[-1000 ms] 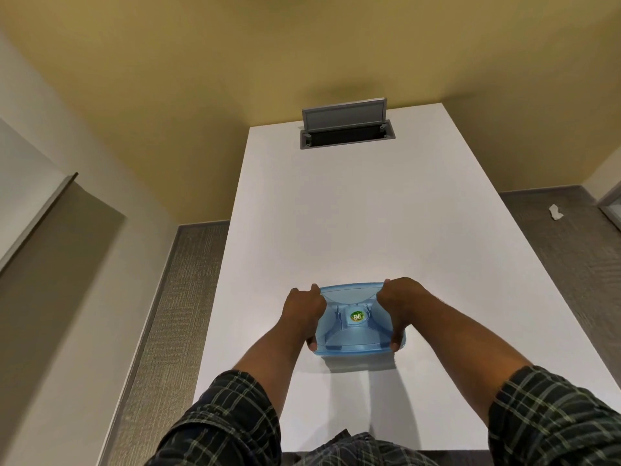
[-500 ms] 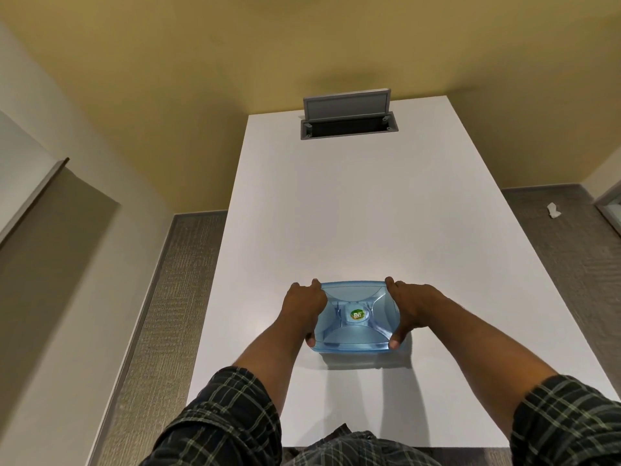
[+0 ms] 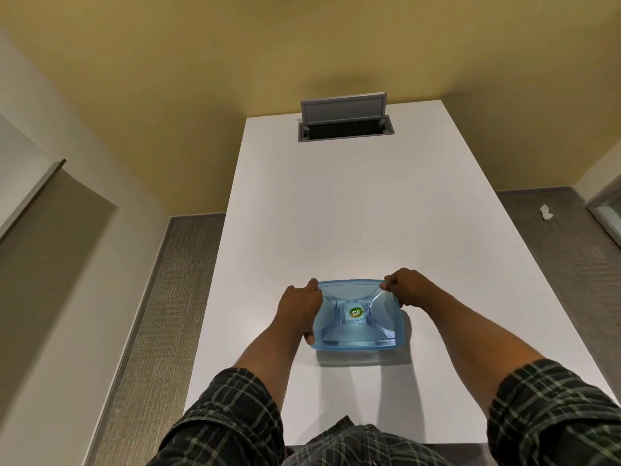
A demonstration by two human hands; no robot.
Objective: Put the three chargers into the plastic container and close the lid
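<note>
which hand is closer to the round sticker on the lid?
Left. The left hand grips the lid along its left side, level with the sticker. The right hand holds the far right corner, farther from it.

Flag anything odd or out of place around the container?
Little stands out. The blue lid sits level on the plastic container, left hand and right hand at its sides. Only oddities: a crumpled white scrap on the carpet at right, and the table's cable hatch propped open.
</note>
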